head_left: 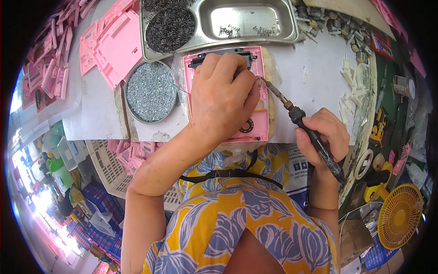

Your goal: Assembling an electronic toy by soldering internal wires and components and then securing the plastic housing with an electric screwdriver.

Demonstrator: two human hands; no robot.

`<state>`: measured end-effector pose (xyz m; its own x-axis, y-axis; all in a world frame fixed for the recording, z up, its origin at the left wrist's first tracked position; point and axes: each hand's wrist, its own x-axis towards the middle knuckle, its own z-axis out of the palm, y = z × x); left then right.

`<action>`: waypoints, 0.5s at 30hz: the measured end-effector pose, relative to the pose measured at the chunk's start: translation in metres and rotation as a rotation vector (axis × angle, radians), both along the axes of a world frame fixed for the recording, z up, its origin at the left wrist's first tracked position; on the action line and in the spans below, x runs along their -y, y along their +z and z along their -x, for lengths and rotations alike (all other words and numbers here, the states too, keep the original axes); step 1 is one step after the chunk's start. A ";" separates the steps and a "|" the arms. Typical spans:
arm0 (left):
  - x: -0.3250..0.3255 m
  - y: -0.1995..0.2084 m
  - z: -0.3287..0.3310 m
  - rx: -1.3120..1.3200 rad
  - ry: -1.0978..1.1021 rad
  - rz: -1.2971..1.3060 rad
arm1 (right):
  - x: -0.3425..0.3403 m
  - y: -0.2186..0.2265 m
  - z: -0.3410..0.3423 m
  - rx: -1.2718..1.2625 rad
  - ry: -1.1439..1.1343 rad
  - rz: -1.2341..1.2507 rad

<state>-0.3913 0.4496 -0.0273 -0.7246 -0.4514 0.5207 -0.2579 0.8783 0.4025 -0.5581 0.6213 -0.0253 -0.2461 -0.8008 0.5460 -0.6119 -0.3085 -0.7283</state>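
A pink plastic case (pixel 262 119) lies on the bench in front of me, with a black part (pixel 242 54) across its far end and a round black part (pixel 247 126) near its close end. Over the case my left hand (pixel 222 93) bends its fingers together; whatever they pinch is hidden beneath them. A thin red wire comes out at the left of this hand. In my right hand (pixel 326 134) I hold a soldering iron (pixel 308 125) by its black handle. Its tip points left and reaches the case's right side, close to my left fingertips.
A metal tray (pixel 248 42) with dark springs stands behind the case. At the left are a round tin of small screws (pixel 151 92) and stacked pink panels (pixel 117 50). White plastic pieces (pixel 351 91) and small motors line the right side. A yellow fan (pixel 400 216) sits at lower right.
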 end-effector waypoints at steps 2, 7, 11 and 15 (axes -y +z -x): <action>0.000 0.000 0.000 0.006 0.002 -0.003 | 0.002 0.001 -0.001 -0.006 0.007 -0.004; -0.001 0.001 0.000 0.020 0.009 -0.014 | 0.003 0.001 -0.001 0.007 0.013 -0.023; -0.002 0.002 0.000 0.028 0.011 -0.016 | 0.002 0.001 -0.001 0.004 0.003 -0.009; -0.002 0.001 0.000 0.030 0.017 -0.011 | -0.003 0.001 0.000 0.016 -0.019 -0.005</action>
<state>-0.3917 0.4515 -0.0258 -0.7317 -0.4695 0.4941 -0.2850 0.8692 0.4040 -0.5581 0.6239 -0.0241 -0.2699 -0.7983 0.5383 -0.6061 -0.2935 -0.7392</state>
